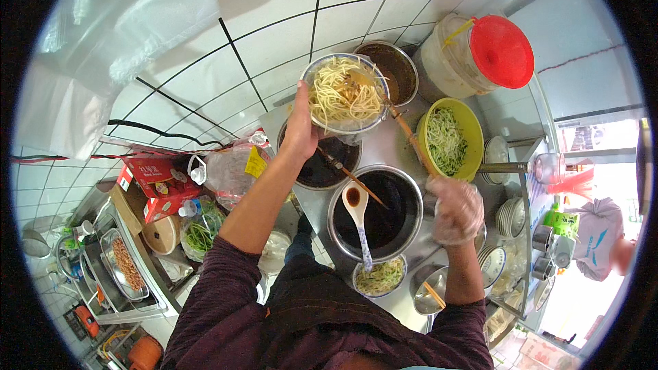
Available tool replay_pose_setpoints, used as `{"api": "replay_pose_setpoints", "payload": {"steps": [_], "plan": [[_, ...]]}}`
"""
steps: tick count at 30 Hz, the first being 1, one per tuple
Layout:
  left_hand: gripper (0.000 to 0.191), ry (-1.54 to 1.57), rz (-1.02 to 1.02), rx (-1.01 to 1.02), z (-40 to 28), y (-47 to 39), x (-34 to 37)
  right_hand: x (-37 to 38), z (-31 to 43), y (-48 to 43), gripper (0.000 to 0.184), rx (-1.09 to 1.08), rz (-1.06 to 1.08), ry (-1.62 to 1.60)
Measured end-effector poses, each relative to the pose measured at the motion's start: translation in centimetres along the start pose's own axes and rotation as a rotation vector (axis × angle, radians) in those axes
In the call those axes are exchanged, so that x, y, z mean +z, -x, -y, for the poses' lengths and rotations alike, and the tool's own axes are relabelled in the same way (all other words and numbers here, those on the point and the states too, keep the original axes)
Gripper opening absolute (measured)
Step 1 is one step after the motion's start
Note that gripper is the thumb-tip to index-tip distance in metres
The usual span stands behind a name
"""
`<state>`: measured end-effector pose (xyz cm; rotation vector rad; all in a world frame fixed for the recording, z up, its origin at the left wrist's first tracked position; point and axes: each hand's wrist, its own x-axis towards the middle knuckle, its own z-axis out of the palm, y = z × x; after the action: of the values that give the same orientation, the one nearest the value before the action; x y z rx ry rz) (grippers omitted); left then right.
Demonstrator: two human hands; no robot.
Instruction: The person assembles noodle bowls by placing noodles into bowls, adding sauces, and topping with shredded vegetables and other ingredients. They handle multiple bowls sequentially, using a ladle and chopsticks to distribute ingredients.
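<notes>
My left hand [302, 128] holds up a bowl of noodles [339, 95], thumb along its rim; brown sauce lies on the noodles and a clear plastic bag shows around the bowl. My right hand [460, 210], in a clear plastic glove, grips a long wooden handle [414, 139]. The handle's far end reaches the bowl's right edge; what it carries there is hard to see. Below stands a steel pot of dark liquid [378, 221], a white spoon [355, 205] resting across its rim. A second pot of dark liquid [329, 164] sits under my left wrist, with a thin wooden stick [354, 180] across it.
A yellow-green bowl of shredded cucumber [446, 136] stands at right, near a white bucket with a red lid [501, 51]. Behind is a steel pot of brown sauce [393, 69]. Another noodle bowl [380, 277] sits nearer me. Stacked bowls [511, 218] line the right; a person [599, 239] stands beyond.
</notes>
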<state>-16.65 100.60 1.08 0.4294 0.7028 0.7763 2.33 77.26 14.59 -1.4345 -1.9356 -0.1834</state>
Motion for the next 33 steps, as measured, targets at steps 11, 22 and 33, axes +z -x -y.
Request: {"api": "replay_pose_setpoints", "payload": {"steps": [11,22,33], "plan": [[0.072,0.001,-0.067,0.07,-0.7,2.1,-2.1,10.0,-17.0,0.1,0.035,1.105,-0.491,-0.701],[0.068,0.064,-0.008,0.161,-2.9,4.7,-3.6,16.5,-20.6,-0.1,0.032,1.334,-0.387,-0.971],[0.073,0.047,-0.017,0.084,-2.5,3.3,-3.8,12.1,-18.8,1.7,0.032,1.301,-0.477,-1.068]]}}
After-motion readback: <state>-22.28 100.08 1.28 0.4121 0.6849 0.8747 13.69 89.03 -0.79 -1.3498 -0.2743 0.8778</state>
